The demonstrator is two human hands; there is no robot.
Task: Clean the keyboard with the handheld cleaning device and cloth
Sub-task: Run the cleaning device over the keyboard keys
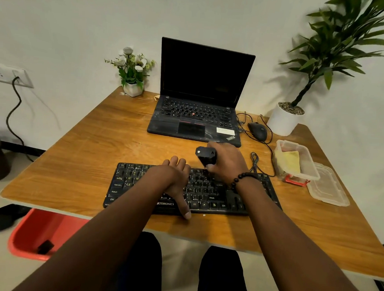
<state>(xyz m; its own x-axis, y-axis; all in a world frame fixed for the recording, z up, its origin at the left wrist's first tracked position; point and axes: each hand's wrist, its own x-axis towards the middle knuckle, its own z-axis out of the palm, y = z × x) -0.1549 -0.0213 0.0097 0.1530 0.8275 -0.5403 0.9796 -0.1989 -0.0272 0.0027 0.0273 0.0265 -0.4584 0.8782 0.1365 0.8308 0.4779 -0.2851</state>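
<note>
A black keyboard [208,192] lies near the front edge of the wooden table [90,161]. My right hand [228,161] grips a black handheld cleaning device [205,156] upright, its lower end down on the keyboard's top rows. My left hand [175,180] lies flat across the keys left of the device, fingers over the far edge and thumb at the near edge. A yellow cloth [291,160] sits inside a clear plastic box [307,167] to the right of the keyboard.
An open black laptop [197,114] stands behind the keyboard. A wired mouse [258,130] and its cables lie right of it. The box's lid [329,186], a white plant pot [283,120] and a small flower pot [132,89] stand around the table's edges. A red stool [37,234] is under the table's left side.
</note>
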